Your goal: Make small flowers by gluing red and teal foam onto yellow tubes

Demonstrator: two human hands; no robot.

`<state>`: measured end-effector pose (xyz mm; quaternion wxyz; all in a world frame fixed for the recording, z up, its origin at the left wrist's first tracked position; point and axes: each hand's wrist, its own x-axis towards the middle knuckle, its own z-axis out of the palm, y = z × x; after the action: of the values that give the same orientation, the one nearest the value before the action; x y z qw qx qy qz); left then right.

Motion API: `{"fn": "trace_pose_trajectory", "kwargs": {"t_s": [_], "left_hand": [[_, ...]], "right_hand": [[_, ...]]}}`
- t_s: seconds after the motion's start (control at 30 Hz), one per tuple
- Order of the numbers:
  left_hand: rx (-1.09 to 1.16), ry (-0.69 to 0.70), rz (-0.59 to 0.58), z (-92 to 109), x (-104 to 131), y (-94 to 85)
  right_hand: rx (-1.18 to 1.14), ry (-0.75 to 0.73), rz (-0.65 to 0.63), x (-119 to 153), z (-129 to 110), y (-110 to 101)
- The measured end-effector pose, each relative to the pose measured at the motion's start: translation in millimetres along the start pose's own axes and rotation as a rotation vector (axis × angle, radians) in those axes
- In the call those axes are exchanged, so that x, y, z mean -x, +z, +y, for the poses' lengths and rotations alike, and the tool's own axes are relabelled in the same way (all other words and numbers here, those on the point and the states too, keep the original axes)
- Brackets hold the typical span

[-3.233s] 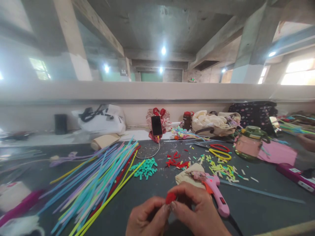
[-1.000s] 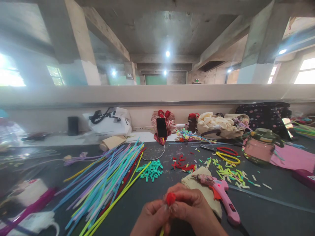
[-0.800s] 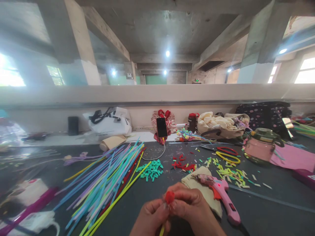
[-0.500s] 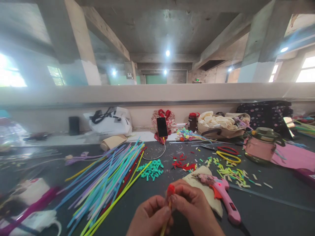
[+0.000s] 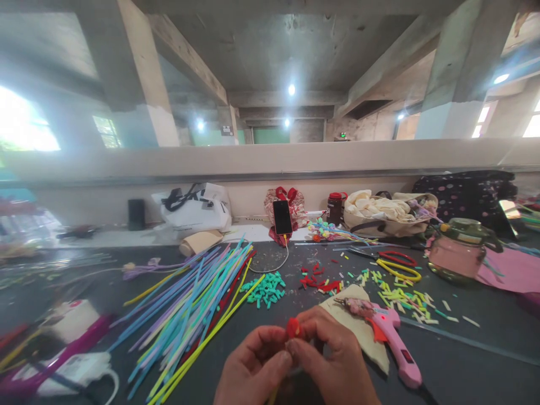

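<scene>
From where I stand, both hands are busy on one tiny thing: the left hand (image 5: 255,365) and the right hand (image 5: 333,360) meet, fingertips nearly together, pinching around a small red bud (image 5: 293,327) that pokes up between them, above the counter (image 5: 464,377). A sliver of yellow stem (image 5: 273,396) seems to hang below the hands, mostly hidden, so I can't tell how firmly the two are joined. With a grip that fine, I'd worry that squeezing too hard would flatten the bud, or that a twist by one hand alone would work it loose.

The other worry sits just beside the right hand: a pink glue gun (image 5: 394,332) lying on a cream cloth (image 5: 375,353), its red light on. If that means the nozzle is hot, reaching forward without looking could bring the knuckles against it, and a tug on its black cord (image 5: 429,396) could swing it off the cloth.

Should the bud slip, it could roll towards the red clippings (image 5: 331,286) ahead and be hard to pick out among them. A careless sleeve could also sweep the turquoise clippings (image 5: 265,289) into the pipe cleaners (image 5: 189,320), mixing up the neat colour piles
</scene>
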<state>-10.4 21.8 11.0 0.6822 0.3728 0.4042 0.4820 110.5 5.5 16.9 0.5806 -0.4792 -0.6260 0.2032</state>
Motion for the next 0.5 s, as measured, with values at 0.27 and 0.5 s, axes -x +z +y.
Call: {"fn": "trace_pose_trajectory", "kwargs": {"t_s": [0.27,0.5], "left_hand": [[0.083,0.057,-0.017,2.0,-1.8,0.9],[0.121,-0.04,0.05,7.3,-0.1,1.5]], "right_hand": [[-0.15,0.026,-0.057,-1.2,2.1,2.3],[-0.109,0.122,-0.087,0.6,9.5,-6.2]]}}
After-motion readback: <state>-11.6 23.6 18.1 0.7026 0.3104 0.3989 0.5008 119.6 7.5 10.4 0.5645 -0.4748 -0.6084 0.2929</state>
